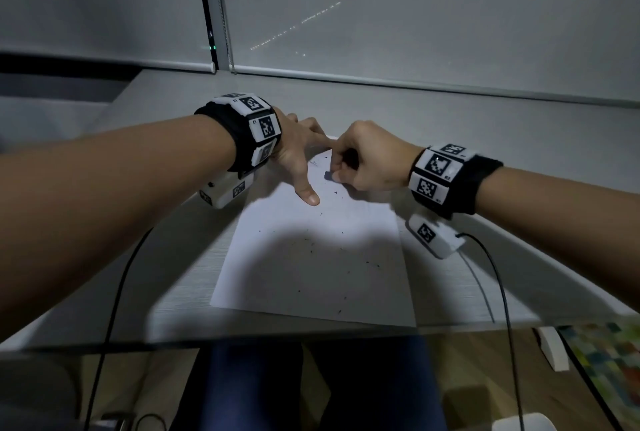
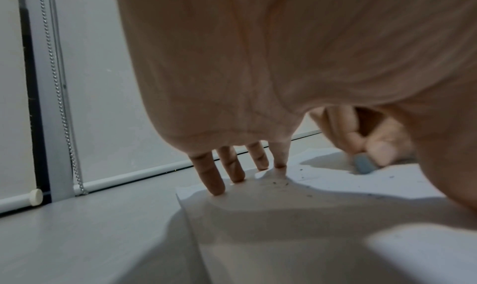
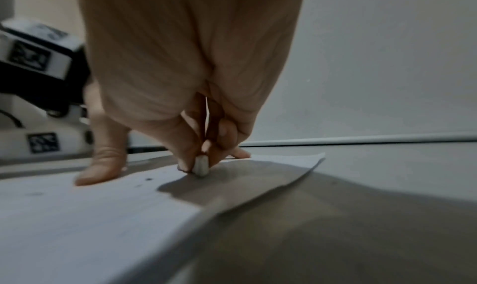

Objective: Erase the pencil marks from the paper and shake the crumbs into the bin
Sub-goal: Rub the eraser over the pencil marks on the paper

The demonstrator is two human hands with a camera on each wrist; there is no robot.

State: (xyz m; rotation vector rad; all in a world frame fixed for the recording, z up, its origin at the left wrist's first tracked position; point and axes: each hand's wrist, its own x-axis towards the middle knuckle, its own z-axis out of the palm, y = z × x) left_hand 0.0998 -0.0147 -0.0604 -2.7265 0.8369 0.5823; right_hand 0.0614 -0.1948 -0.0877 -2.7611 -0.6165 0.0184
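Note:
A white sheet of paper (image 1: 311, 257) lies on the grey desk, dotted with dark eraser crumbs (image 1: 308, 247). My left hand (image 1: 298, 153) presses its far end flat, fingers spread and straight, fingertips (image 2: 216, 186) on the sheet and thumb (image 1: 310, 196) stretched toward me. My right hand (image 1: 363, 160) pinches a small grey-blue eraser (image 1: 327, 175) between thumb and fingers, its tip down on the paper (image 3: 77, 217) near the far edge. The eraser (image 3: 200, 166) shows clearly in the right wrist view, and the eraser (image 2: 364, 165) is also seen past my left palm. A faint pencil mark (image 1: 315, 163) lies beside it.
The desk (image 1: 485, 125) ends at a window with drawn roller blinds (image 1: 415, 14) and a bead chain (image 2: 62, 105). Black cables (image 1: 498, 292) run from both wrist units over the near desk edge. Below are my legs and a white object (image 1: 554, 347) on the floor.

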